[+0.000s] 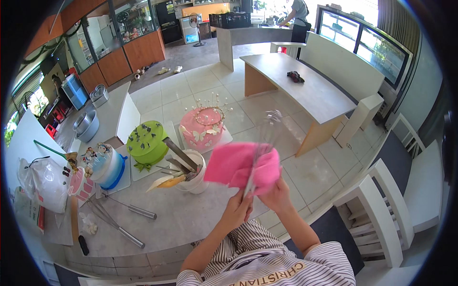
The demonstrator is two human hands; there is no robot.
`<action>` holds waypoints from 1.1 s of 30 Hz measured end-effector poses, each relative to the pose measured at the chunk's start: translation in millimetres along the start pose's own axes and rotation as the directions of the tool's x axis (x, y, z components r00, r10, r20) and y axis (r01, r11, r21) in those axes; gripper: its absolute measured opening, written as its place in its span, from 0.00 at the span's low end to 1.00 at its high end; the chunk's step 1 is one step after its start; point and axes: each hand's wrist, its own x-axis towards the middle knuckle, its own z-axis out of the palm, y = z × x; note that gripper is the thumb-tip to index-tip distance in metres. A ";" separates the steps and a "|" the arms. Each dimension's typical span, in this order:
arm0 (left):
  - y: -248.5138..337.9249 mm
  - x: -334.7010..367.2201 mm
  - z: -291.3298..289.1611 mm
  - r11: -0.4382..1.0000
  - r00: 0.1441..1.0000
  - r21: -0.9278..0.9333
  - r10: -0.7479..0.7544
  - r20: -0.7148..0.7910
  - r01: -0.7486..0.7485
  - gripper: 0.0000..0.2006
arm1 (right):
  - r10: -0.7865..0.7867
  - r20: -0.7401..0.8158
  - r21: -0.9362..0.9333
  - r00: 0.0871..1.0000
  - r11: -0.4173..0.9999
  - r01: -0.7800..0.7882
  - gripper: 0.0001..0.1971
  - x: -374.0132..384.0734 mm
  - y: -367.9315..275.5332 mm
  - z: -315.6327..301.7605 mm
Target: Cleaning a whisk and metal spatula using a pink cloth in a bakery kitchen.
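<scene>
Metal wire whisk (256, 164), slightly tilted, looped end up, bright pink cloth (231, 165), bunched against it

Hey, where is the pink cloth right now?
In the head view, the bright pink cloth is near the middle, held in the right hand against the metal wire whisk, right of the white plastic bucket.

Through the camera I see soft, matt cloth (229, 167) at the right fingers (270, 193) and a shiny metal whisk (251, 178) in the left fingers (235, 204); left of them, a smooth plastic tub (196, 184), a matt table (191, 224) and, farther, a crinkled, glossy plastic bag (51, 186).
</scene>
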 end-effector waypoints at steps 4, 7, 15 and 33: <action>-10.2 -0.8 11.4 0.998 0.995 0.054 -0.047 0.092 0.042 0.11 | -0.083 0.234 -0.436 0.969 0.881 0.181 0.22 2.9 -0.8 -70.0; -54.8 -1.0 -8.8 0.997 0.970 0.078 -0.043 0.241 0.025 0.09 | -0.180 0.273 -0.787 0.945 0.523 0.327 0.21 -2.2 -6.6 -75.1; 38.2 -29.4 -14.1 0.435 0.912 0.872 0.409 0.030 -0.224 0.16 | -0.164 0.530 -0.800 0.832 -0.423 0.426 0.21 11.1 -78.0 19.8; 6.4 0.7 -47.2 0.811 0.626 0.100 -0.516 0.585 0.576 0.17 | 0.533 0.743 0.108 0.406 -0.694 0.712 0.09 25.7 -112.1 -35.1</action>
